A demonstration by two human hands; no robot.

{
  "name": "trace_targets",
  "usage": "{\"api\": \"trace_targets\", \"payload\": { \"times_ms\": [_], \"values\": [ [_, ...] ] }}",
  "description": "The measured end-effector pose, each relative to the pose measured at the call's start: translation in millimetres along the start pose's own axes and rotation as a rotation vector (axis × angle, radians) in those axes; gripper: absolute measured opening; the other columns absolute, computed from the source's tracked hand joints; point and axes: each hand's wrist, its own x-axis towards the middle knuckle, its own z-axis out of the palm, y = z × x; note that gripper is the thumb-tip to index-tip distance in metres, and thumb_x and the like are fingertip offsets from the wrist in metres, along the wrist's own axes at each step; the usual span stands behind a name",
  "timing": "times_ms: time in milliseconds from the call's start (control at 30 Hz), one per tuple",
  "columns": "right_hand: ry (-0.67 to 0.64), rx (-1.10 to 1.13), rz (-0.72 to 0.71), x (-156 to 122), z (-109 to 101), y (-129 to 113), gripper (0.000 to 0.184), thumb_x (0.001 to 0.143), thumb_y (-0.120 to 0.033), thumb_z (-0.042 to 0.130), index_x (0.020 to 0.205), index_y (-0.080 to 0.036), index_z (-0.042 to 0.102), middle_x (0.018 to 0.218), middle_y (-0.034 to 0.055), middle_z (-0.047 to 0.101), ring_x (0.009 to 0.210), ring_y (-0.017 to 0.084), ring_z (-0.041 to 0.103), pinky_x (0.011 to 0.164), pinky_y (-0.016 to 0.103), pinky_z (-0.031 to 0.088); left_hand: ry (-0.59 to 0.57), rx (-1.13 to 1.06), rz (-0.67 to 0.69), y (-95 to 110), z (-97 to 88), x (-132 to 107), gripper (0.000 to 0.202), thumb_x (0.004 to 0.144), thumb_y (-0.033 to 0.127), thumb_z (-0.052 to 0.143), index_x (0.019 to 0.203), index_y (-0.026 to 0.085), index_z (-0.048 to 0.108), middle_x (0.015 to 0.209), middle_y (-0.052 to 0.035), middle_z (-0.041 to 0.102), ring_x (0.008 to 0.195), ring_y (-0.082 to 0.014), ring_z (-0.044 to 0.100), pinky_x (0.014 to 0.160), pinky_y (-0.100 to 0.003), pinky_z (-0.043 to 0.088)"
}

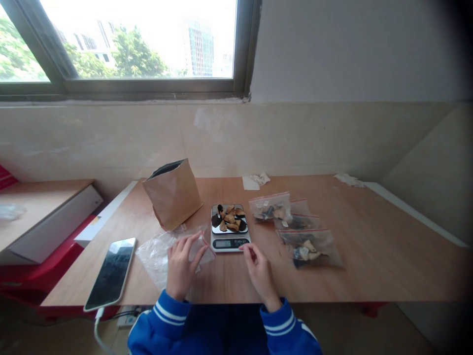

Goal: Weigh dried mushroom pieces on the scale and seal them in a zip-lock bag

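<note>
My left hand [182, 268] rests on an empty clear zip bag [162, 254] on the wooden table, its fingers stretched toward the bag's red-striped mouth. My right hand [259, 273] lies just right of a small kitchen scale [229, 241], fingers curled near the scale's front corner; nothing shows in them. On the scale's pan sits a pile of brown and black pieces [229, 218]. Both sleeves are blue with white stripes.
A brown paper bag [173, 195] stands open behind the left hand. Three filled zip bags [295, 227] lie right of the scale. A phone [112, 272] on a white cable lies at the table's left front. Crumpled paper [256, 180] sits by the wall.
</note>
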Motion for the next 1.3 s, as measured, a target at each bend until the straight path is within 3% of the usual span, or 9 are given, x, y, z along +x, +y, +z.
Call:
{"api": "trace_targets", "payload": {
  "times_ms": [167, 300, 433, 567, 667, 800, 1033, 1133, 1300],
  "values": [
    [-0.131, 0.150, -0.013, -9.0, 28.1, -47.8, 0.033, 0.093, -0.044, 0.043, 0.109, -0.022, 0.059, 0.108, 0.0069, 0.064, 0.099, 0.019, 0.060, 0.086, 0.030, 0.048, -0.022, -0.089, 0.233, 8.0, -13.3, -4.5, 0.051, 0.086, 0.040, 0.058, 0.135, 0.034, 0.047, 0.126, -0.0057, 0.061, 0.115, -0.0264, 0.056, 0.095, -0.040, 0.038],
    [-0.244, 0.245, -0.009, -3.3, 37.6, -75.2, 0.032, 0.093, -0.043, 0.044, 0.107, -0.021, 0.061, 0.102, 0.0051, 0.067, 0.095, 0.019, 0.061, 0.084, 0.030, 0.048, -0.076, -0.069, 0.308, 5.7, -9.7, -9.0, 0.053, 0.088, 0.038, 0.054, 0.140, 0.034, 0.041, 0.132, -0.0067, 0.057, 0.121, -0.0266, 0.053, 0.098, -0.040, 0.037],
    [-0.193, 0.147, -0.012, 5.6, 43.8, -88.2, 0.026, 0.089, -0.041, 0.052, 0.088, -0.019, 0.066, 0.084, 0.0033, 0.069, 0.079, 0.018, 0.061, 0.075, 0.030, 0.047, 0.070, -0.087, 0.319, -0.2, -2.3, -9.9, 0.052, 0.091, 0.026, 0.052, 0.141, 0.031, 0.040, 0.131, -0.0076, 0.059, 0.119, -0.0241, 0.055, 0.097, -0.039, 0.037],
    [-0.220, 0.061, -0.062, 24.5, 46.5, -93.3, 0.028, 0.083, -0.044, 0.060, 0.070, -0.019, 0.064, 0.071, 0.0012, 0.066, 0.070, 0.016, 0.058, 0.071, 0.028, 0.044, 0.237, -0.206, 0.303, -2.3, 0.7, -3.5, 0.042, 0.086, 0.018, 0.058, 0.127, 0.027, 0.056, 0.116, -0.0069, 0.068, 0.105, -0.0221, 0.064, 0.090, -0.037, 0.042],
    [-0.322, 0.115, -0.036, 49.1, 42.0, -90.2, 0.034, 0.076, -0.051, 0.066, 0.065, -0.018, 0.061, 0.066, 0.0004, 0.064, 0.063, 0.014, 0.055, 0.062, 0.025, 0.042, 0.380, -0.376, 0.158, 1.7, -0.5, 8.2, 0.025, 0.084, 0.018, 0.061, 0.108, 0.023, 0.067, 0.103, -0.0051, 0.073, 0.095, -0.0200, 0.067, 0.087, -0.035, 0.045],
    [-0.272, 0.189, 0.081, 79.0, 27.1, -78.5, 0.040, 0.075, -0.056, 0.064, 0.067, -0.018, 0.057, 0.060, -0.0003, 0.061, 0.057, 0.013, 0.054, 0.057, 0.025, 0.041, 0.674, -0.609, -0.246, 8.4, -3.0, 30.8, 0.016, 0.085, 0.029, 0.060, 0.095, 0.018, 0.068, 0.098, -0.0046, 0.072, 0.092, -0.0181, 0.065, 0.086, -0.033, 0.048],
    [-0.500, 0.264, 0.008, 80.5, -8.9, -64.2, 0.043, 0.086, -0.059, 0.049, 0.091, -0.019, 0.062, 0.087, 0.0043, 0.065, 0.077, 0.016, 0.059, 0.068, 0.027, 0.047, 0.654, -0.776, -0.259, 2.0, 14.1, 53.0, 0.023, 0.088, 0.041, 0.053, 0.087, 0.018, 0.052, 0.095, -0.0038, 0.064, 0.096, -0.0171, 0.060, 0.090, -0.033, 0.044],
    [-0.276, 0.190, -0.028, 79.1, -17.6, -45.7, 0.041, 0.093, -0.053, 0.037, 0.101, -0.020, 0.060, 0.099, 0.0076, 0.064, 0.086, 0.018, 0.060, 0.075, 0.032, 0.048, 0.744, -0.751, -0.331, -6.0, 28.8, 55.9, 0.025, 0.092, 0.045, 0.044, 0.088, 0.020, 0.042, 0.095, -0.0040, 0.060, 0.091, -0.0166, 0.059, 0.088, -0.036, 0.044],
    [-0.015, -0.285, -0.211, 78.0, -11.4, -6.8, 0.029, 0.090, -0.040, 0.048, 0.103, -0.019, 0.062, 0.104, 0.0108, 0.058, 0.105, 0.025, 0.054, 0.098, 0.044, 0.041, 0.858, -0.605, -0.494, -18.4, 62.9, 55.5, 0.030, 0.091, 0.050, 0.039, 0.088, 0.021, 0.035, 0.088, -0.0032, 0.047, 0.079, -0.0184, 0.053, 0.080, -0.043, 0.047]
  ]
}}
